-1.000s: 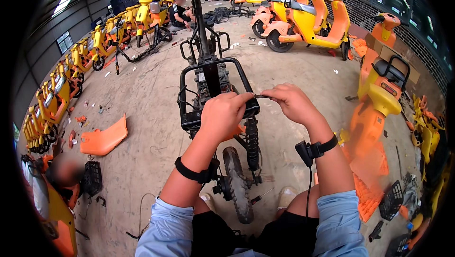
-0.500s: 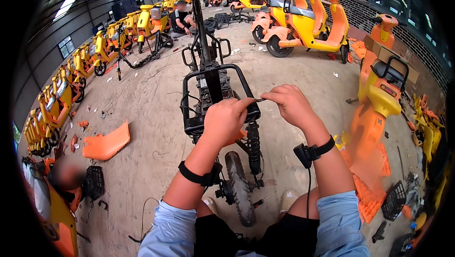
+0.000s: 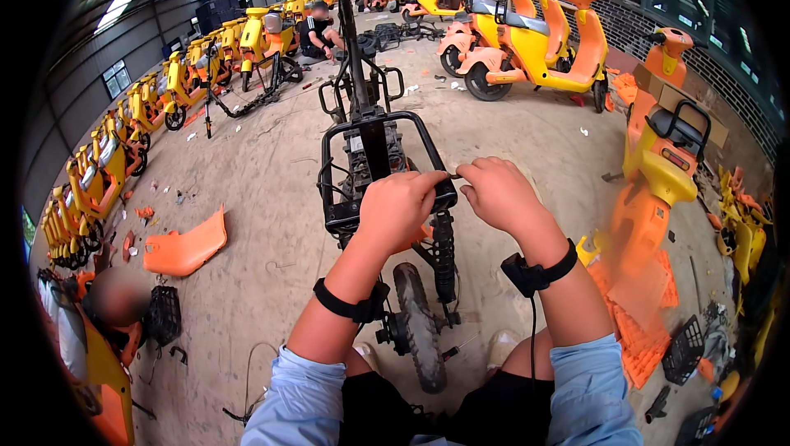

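Observation:
A stripped black scooter frame [image 3: 374, 146] stands in front of me, with its rear wheel [image 3: 418, 327] between my knees. My left hand [image 3: 401, 207] is closed around the rear bar of the frame's black rack. My right hand [image 3: 496, 191] is beside it, its fingers pinching a small thin dark part [image 3: 454, 175] at the same bar. What that part is I cannot tell. Both wrists carry black bands, and a cable hangs from the right one.
An orange body panel [image 3: 185, 247] lies on the concrete floor to the left. Rows of yellow and orange scooters [image 3: 527, 39] line the hall. An orange scooter [image 3: 662, 158] stands close on the right. A seated person [image 3: 317, 30] works far back; another person [image 3: 115, 302] is at lower left.
Both hands stay at the rack's rear bar. My view has shifted slightly; the hands have barely moved.

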Motion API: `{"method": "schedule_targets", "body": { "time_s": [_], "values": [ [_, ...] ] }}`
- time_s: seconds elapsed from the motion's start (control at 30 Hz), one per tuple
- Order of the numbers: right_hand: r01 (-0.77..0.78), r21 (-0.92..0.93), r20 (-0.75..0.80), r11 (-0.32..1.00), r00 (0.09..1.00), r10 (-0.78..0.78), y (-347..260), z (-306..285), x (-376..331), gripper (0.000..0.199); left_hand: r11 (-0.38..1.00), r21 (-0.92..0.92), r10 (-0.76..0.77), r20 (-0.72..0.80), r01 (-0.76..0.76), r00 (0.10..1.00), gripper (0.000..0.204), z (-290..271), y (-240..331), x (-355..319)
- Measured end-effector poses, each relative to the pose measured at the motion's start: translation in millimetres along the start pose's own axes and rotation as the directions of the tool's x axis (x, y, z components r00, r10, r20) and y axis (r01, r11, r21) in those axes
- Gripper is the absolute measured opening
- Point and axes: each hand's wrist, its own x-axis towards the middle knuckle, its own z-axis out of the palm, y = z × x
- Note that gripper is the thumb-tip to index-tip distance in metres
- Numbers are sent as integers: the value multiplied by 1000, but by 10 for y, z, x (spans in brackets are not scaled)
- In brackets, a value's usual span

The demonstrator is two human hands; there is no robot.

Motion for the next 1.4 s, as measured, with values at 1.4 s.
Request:
{"method": "schedule_targets", "body": {
  "time_s": [1.4],
  "values": [
    [-253,-298,-120,920,966,227,-1044,-2,-181,24,998,0,-62,63,62,996,35,-39,116,28]
  ]
}}
